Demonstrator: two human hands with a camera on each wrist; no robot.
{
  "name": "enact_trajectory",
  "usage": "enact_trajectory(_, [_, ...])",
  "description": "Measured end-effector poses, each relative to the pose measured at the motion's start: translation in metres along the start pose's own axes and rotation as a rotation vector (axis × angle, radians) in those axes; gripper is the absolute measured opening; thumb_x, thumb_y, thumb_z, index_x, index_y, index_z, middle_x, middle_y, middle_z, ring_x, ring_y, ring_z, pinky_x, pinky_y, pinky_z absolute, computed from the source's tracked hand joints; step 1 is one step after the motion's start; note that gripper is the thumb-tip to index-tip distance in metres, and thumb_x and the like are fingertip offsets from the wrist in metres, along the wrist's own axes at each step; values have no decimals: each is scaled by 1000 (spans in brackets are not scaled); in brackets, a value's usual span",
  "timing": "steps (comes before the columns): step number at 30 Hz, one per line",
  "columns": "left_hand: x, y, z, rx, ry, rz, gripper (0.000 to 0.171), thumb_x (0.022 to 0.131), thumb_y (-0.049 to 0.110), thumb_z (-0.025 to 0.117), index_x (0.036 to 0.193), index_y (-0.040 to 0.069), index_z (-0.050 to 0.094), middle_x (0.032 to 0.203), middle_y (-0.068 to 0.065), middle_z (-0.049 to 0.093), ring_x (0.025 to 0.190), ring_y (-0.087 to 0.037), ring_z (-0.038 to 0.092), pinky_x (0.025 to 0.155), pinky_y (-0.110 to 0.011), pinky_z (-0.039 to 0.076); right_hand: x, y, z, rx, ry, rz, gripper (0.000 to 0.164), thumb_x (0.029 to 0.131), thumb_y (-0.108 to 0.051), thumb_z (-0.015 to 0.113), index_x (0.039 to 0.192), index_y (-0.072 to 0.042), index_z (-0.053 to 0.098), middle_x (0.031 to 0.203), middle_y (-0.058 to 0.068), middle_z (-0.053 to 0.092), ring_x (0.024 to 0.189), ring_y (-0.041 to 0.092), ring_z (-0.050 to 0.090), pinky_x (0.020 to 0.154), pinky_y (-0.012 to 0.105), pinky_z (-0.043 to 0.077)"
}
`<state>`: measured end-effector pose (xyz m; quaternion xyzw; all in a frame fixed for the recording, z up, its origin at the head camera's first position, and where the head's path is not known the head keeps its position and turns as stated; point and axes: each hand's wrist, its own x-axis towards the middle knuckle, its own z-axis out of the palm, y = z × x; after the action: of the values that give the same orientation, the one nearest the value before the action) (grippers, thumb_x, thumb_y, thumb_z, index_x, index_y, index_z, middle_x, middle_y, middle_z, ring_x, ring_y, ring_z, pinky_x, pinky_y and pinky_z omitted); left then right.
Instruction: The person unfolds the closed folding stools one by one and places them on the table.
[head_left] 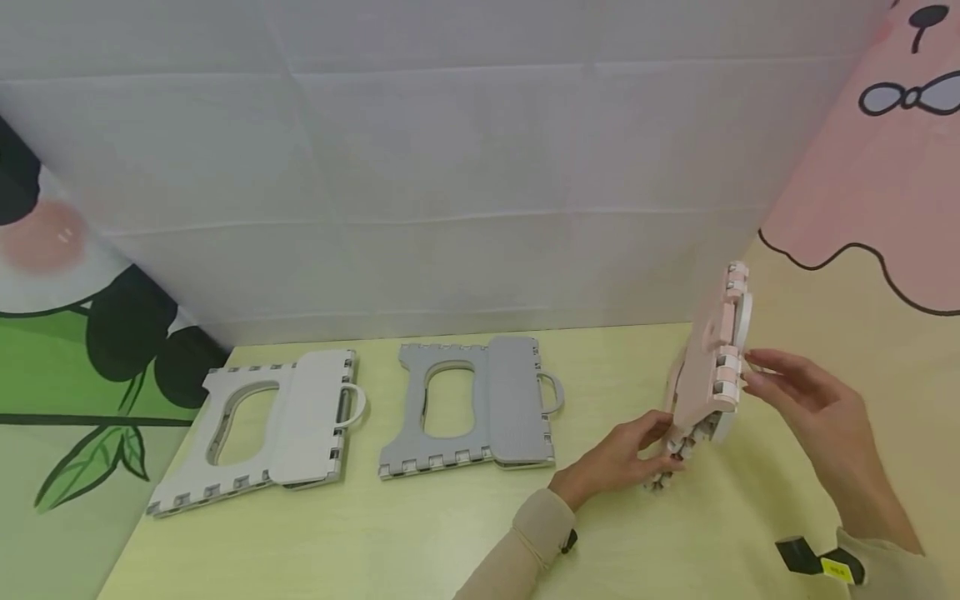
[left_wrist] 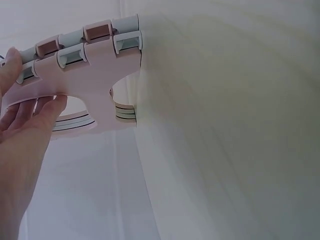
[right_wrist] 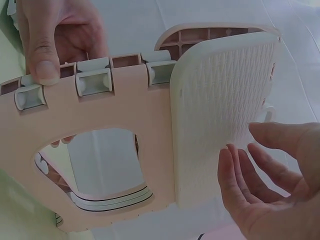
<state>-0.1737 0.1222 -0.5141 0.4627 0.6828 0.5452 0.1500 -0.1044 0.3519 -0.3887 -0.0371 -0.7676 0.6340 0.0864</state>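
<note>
A pink and white folding step stool (head_left: pixel 703 358) stands on edge, nearly flat-folded, at the right of the table. My left hand (head_left: pixel 626 450) grips its hinged side edge; in the left wrist view the thumb lies over the hinges and the fingers reach into the cutout of the pink leg panel (left_wrist: pixel 95 65). My right hand (head_left: pixel 817 408) is beside the stool's other side, fingers loosely bent and thumb apart. In the right wrist view its fingertips are close to the textured white step panel (right_wrist: pixel 220 110), which tilts away from the pink one behind it.
A grey folded step stool (head_left: pixel 517 400) lies flat mid-table, its loop handle to the right. Left of it lies a white folded stool (head_left: pixel 307 417). A pale cloth wall (head_left: pixel 480 167) rises behind the yellow table (head_left: pixel 420 542). Printed cartoon panels flank both sides.
</note>
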Motion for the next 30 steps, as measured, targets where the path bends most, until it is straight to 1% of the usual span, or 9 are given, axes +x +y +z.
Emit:
enact_trajectory(2, [0, 0, 0, 1, 3, 6, 54, 99, 6, 68, 146, 1, 42, 148, -14, 52, 142, -9, 43, 112, -18, 37, -1, 4, 1, 22, -4, -22, 46, 99, -12, 70, 143, -5, 58, 138, -6, 63, 107, 0, 68, 89, 6, 47])
enact_trajectory(4, [-1, 0, -1, -6, 5, 10, 54, 99, 5, 68, 146, 1, 42, 147, -15, 52, 142, -10, 44, 112, -20, 38, -2, 7, 1, 8, -2, -33, 45, 99, -11, 70, 142, -5, 59, 141, -8, 61, 113, -3, 64, 89, 5, 46])
enact_trajectory(8, [-1, -1, -1, -18, 3, 13, 55, 98, 4, 68, 146, 0, 41, 147, -16, 53, 141, -9, 44, 112, -23, 39, -5, 14, 3, 24, 0, -44, 44, 99, -7, 69, 142, -4, 60, 145, -12, 58, 121, -6, 58, 90, 5, 45])
enact_trajectory(12, [-1, -2, -1, -6, 2, 11, 54, 98, 5, 69, 145, 1, 42, 145, -15, 54, 140, -8, 45, 112, -22, 40, -6, 20, 4, 18, 7, -41, 42, 99, -6, 69, 140, -5, 61, 134, -14, 65, 115, -5, 62, 89, 5, 46])
enact_trajectory(15, [-1, -2, -1, 3, 5, 10, 54, 98, 6, 69, 145, 1, 42, 145, -15, 54, 140, -8, 45, 112, -22, 39, -9, 25, 5, -29, 12, -41, 40, 99, -8, 70, 138, -7, 63, 127, -15, 68, 109, -4, 65, 87, 6, 47])
enact_trajectory(23, [0, -1, -2, 19, 7, 24, 54, 98, 5, 69, 144, 0, 42, 145, -15, 54, 140, -10, 46, 111, -22, 40, -15, 35, 6, -47, -1, -47, 40, 99, -7, 69, 139, -7, 62, 127, -16, 69, 111, -4, 64, 88, 7, 48])
enact_trajectory(28, [0, 0, -1, 26, 10, 33, 54, 97, 4, 70, 144, 0, 42, 144, -16, 55, 139, -10, 47, 111, -22, 41, -19, 42, 7, -100, 1, -44, 39, 99, -9, 70, 138, -9, 63, 125, -18, 69, 111, -7, 63, 87, 7, 48])
enact_trajectory(30, [0, -1, -1, 27, 8, 36, 54, 98, 4, 69, 144, 0, 42, 144, -15, 56, 139, -9, 48, 110, -21, 41, -20, 44, 7, -104, -1, -52, 38, 99, -8, 70, 137, -8, 63, 124, -19, 68, 110, -7, 63, 87, 7, 48])
